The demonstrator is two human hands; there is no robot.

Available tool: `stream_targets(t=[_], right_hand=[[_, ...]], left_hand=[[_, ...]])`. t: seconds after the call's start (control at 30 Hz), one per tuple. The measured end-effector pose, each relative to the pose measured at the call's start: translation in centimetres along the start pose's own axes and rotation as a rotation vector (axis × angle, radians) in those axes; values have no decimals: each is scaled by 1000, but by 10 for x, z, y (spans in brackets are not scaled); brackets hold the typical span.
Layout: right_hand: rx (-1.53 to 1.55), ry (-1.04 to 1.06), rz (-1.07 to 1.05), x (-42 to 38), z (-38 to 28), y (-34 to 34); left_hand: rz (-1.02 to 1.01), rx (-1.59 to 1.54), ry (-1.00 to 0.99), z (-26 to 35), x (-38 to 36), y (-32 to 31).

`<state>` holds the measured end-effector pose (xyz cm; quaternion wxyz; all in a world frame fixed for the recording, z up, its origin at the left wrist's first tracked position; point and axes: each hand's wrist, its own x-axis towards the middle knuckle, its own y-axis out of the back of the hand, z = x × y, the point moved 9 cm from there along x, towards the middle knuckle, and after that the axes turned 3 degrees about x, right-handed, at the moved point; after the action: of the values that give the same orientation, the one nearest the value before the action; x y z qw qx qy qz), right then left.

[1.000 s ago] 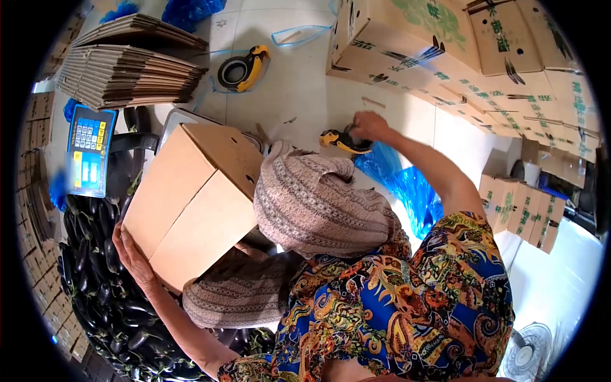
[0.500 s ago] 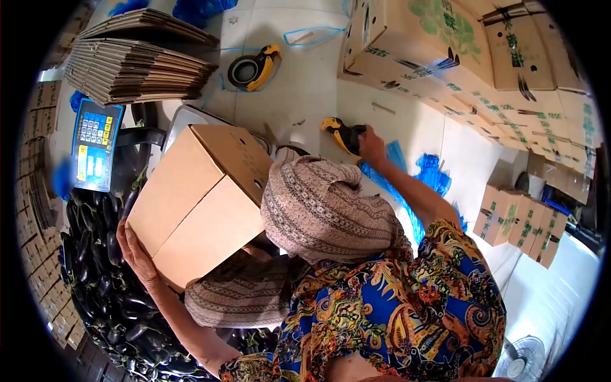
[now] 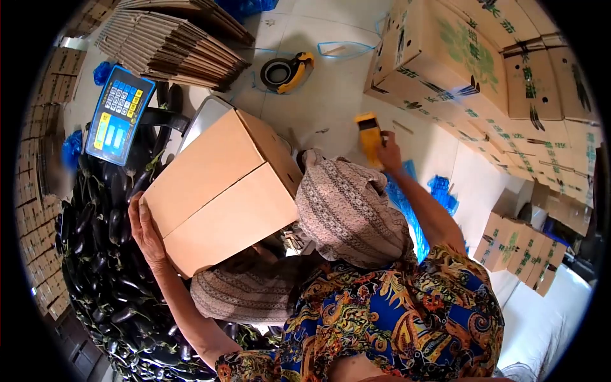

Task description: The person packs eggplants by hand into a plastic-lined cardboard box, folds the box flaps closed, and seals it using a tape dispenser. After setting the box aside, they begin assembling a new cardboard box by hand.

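Observation:
A closed cardboard box (image 3: 219,204) leans at a tilt between my left arm and my knees, its flaps meeting in a seam on the side facing me. My left hand (image 3: 147,230) lies against its left edge, fingers pressed flat on the cardboard. Away to the right, my right hand (image 3: 388,153) grips a yellow tape dispenser (image 3: 368,139) above the floor. Behind the box the metal plate of a scale (image 3: 207,118) shows in part, with its blue keypad display (image 3: 121,114) at the left.
Eggplants (image 3: 121,280) are heaped at the left. Folded cartons (image 3: 172,48) stand at the top left, a second tape dispenser (image 3: 286,73) beside them. Printed boxes (image 3: 471,70) are stacked at the right. Blue plastic bags (image 3: 442,194) lie near my right arm.
My right hand has lifted and turned the tape dispenser, which now points upward. My left hand stays on the box. The view has shifted, so most things appear further right.

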<state>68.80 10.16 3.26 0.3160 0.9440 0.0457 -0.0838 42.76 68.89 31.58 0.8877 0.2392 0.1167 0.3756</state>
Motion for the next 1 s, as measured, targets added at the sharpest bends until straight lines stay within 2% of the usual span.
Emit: stream_targets(t=[0.07, 0.1, 0.17, 0.27, 0.37, 0.4, 0.47, 0.53, 0.57, 0.67, 0.7, 0.73, 0.8, 0.87, 0.93, 0.97, 1.0], right_hand=[[498, -288, -97, 13, 6, 10], [669, -381, -72, 18, -5, 17], [1016, -572, -38, 21, -44, 21], [1003, -376, -187, 36, -125, 25], [1332, -372, -615, 14, -232, 23], [1356, -328, -615, 4, -266, 30], [1552, -117, -784, -14, -327, 43], [1555, -17, -804, -21, -365, 48], [1349, -83, -582, -11, -354, 49], [1231, -52, -709, -7, -379, 25], [1317, -23, -836, -13, -397, 20], [1272, 32, -848, -18, -406, 22], [1492, 105, -1098, -44, -442, 32], [1228, 147, -701, -41, -455, 43], [1134, 64, -799, -52, -464, 20], [1127, 125, -1095, -58, -468, 5], [1101, 81, -1064, -55, -467, -3]], left_hand=[[-5, 32, -20, 5, 2, -2], [-13, 61, -66, 8, 1, -3], [4, 52, -23, 13, -1, -6], [6, -6, -50, 14, -1, -7], [2, -23, -42, 10, -1, -6], [24, -18, -32, 2, 1, -3], [42, 15, -72, 13, -3, -5], [21, -15, -41, 11, -1, -7], [15, -23, -31, 13, -2, -8], [6, -27, -79, 19, -5, -8], [18, -14, -89, 20, -6, -7], [30, -1, -95, 20, -6, -6], [15, -7, -83, 21, -6, -7], [26, -7, -102, 20, -6, -7], [58, 29, -98, 20, -6, -5], [66, 40, -114, 25, -8, -3], [73, 48, -126, 29, -9, -2]])
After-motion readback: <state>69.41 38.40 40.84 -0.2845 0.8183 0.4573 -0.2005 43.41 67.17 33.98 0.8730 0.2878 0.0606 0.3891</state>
